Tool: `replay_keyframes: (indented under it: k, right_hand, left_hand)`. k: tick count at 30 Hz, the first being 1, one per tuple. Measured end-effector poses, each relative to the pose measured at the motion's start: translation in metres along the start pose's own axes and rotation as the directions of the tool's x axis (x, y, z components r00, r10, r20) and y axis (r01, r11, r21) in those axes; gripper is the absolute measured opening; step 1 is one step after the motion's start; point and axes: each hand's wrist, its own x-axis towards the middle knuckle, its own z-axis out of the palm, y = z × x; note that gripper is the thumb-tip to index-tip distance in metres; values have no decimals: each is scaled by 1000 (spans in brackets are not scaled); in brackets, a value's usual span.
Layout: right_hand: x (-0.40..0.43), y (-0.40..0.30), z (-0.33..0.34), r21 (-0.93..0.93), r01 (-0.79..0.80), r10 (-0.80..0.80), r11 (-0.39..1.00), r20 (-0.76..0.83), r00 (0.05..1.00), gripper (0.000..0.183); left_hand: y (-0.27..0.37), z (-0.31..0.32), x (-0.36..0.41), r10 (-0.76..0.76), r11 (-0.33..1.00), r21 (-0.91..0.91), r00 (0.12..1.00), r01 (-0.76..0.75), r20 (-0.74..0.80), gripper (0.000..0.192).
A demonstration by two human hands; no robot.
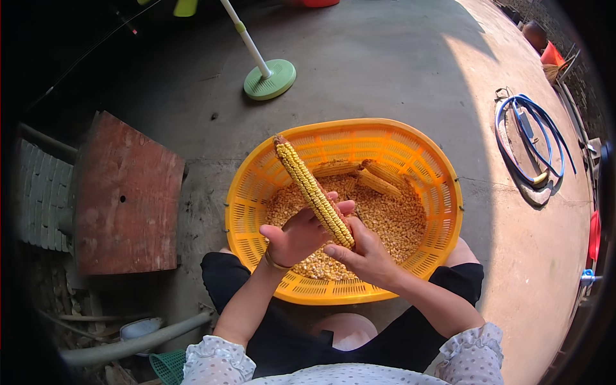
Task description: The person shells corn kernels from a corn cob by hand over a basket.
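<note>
My right hand [368, 255] grips the lower end of a dried corn cob [313, 193], which slants up and to the left. Yellow kernels cover the side facing me, while a reddish strip along its right edge looks bare. Palm up, my left hand [301, 236] lies behind the cob with its thumb spread away; whether its fingers touch the cob is unclear. Both hands are over an orange slotted plastic basket [344, 298] between my knees. Loose kernels [394, 226] fill its bottom, and several more cobs [380, 180] lie on them at the far side.
A green round stand base [270, 79] with a white pole is beyond the basket. On the left stands a reddish wooden board [127, 202], with a grey pipe [139, 339] below it. A coiled blue hose [522, 139] lies on the sunlit concrete at right. Below the basket is a pinkish rounded object [349, 327].
</note>
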Motion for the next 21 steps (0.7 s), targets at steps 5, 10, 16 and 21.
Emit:
replay_keyframes:
  k: [5,10,16,21]
  right_hand:
    - [-10,-21,4,-124,115,-117,986,-10,993,50]
    - [-12,-18,4,-458,84,-86,885,18,996,54]
    - [12,-10,-44,450,-31,6,893,57,998,63]
    - [13,-11,-50,962,-141,-419,235,231,878,69]
  left_hand:
    - [7,3,-3,6,995,-99,998,-1,55,119]
    - [11,-2,-7,-77,997,2,997,77,14,97]
    - [5,-16,-5,-178,978,-180,885,109,-431,61]
    - [6,-17,-9,-186,980,-155,867,128,-463,59]
